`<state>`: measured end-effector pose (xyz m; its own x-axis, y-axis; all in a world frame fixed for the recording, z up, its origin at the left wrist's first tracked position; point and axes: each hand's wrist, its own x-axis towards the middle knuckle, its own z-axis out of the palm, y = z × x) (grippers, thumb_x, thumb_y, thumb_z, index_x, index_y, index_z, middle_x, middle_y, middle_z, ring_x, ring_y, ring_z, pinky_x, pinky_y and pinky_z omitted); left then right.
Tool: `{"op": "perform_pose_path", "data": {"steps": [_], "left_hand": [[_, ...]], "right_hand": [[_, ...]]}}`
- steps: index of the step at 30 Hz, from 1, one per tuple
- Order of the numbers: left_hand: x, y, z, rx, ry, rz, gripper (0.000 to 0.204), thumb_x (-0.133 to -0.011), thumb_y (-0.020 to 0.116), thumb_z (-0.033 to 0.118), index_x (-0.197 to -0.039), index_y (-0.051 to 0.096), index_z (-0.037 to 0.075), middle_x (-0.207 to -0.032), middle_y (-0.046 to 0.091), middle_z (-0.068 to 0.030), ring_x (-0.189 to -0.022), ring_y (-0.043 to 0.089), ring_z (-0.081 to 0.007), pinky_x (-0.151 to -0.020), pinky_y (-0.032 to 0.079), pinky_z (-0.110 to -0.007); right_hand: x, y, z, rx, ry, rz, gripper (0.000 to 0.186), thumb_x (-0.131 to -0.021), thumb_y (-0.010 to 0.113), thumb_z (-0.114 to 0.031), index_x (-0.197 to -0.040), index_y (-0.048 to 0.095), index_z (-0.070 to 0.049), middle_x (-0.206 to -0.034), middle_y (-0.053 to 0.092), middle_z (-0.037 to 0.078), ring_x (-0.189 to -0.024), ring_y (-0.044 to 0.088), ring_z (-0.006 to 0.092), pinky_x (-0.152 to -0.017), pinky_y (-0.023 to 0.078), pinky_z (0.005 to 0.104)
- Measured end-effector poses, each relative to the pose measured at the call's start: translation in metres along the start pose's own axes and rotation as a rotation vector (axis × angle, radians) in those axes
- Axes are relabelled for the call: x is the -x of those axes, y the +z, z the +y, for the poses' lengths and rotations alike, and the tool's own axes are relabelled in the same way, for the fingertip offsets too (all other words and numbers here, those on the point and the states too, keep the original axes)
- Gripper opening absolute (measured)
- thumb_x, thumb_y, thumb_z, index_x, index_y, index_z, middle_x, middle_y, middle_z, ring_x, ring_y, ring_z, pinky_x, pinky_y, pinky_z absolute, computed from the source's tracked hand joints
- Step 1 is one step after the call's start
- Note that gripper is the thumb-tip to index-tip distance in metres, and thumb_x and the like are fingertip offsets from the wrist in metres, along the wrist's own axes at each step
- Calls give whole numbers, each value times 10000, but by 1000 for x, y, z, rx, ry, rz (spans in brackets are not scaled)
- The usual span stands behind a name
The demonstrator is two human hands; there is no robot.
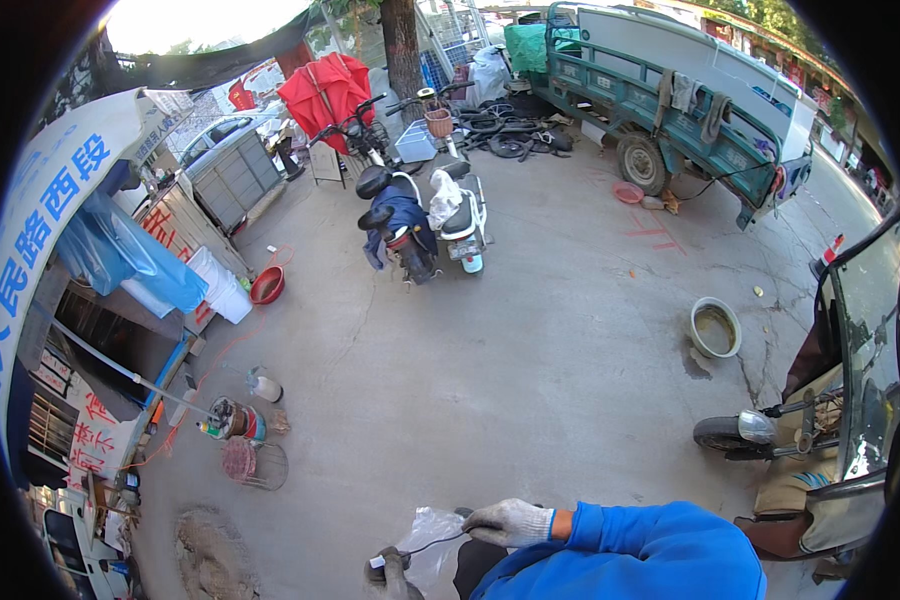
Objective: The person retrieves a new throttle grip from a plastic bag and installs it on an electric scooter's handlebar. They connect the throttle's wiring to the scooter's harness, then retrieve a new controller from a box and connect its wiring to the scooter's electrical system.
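At the lower edge, my right hand [511, 522] wears a grey-white knit glove, and a blue sleeve covers the arm behind it. Its fingers are closed on a thin black cable [437, 544]. The cable runs left to my left hand [396, 578], also gloved and partly cut off by the lower edge. The left fingers close around the cable's other stretch, beside a small white piece [377, 562] that may be a plug or tag. Between the hands lies a clear plastic bag [432, 526], under the cable. A dark object just left of my right fingertips is too small to name.
A wire basket [270, 466] and a drum-like container [232, 420] stand to the left. To the right are a basin [715, 328] of murky water and a covered three-wheeler [860, 400]. Two scooters [460, 225] stand ahead, a green cargo cart [650, 100] behind.
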<state>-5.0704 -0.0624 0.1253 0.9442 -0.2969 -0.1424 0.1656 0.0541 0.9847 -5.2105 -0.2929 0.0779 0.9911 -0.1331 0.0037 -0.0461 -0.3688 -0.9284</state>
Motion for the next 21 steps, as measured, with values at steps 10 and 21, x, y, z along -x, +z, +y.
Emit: {"op": "perform_pose_path", "data": {"steps": [10,21], "left_hand": [[-208,-5,81,30,34,15,143,-985,712,55,-1076,713,-56,-922,747,-138,-826,704,-194,-813,580,-334],[-469,71,96,-7,-10,-43,159,-994,733,83,-1080,723,-51,-902,754,-124,-795,705,-186,-774,555,-312]], "right_hand": [[-183,-33,-58,80,-188,243,352,-1008,664,-104,-1358,667,-69,-1040,772,158,-904,770,332,-769,626,399],[-404,-94,11,-74,-276,57,318,-993,706,-130,-1311,718,-120,-908,760,146,-811,757,326,-725,611,420]]}}
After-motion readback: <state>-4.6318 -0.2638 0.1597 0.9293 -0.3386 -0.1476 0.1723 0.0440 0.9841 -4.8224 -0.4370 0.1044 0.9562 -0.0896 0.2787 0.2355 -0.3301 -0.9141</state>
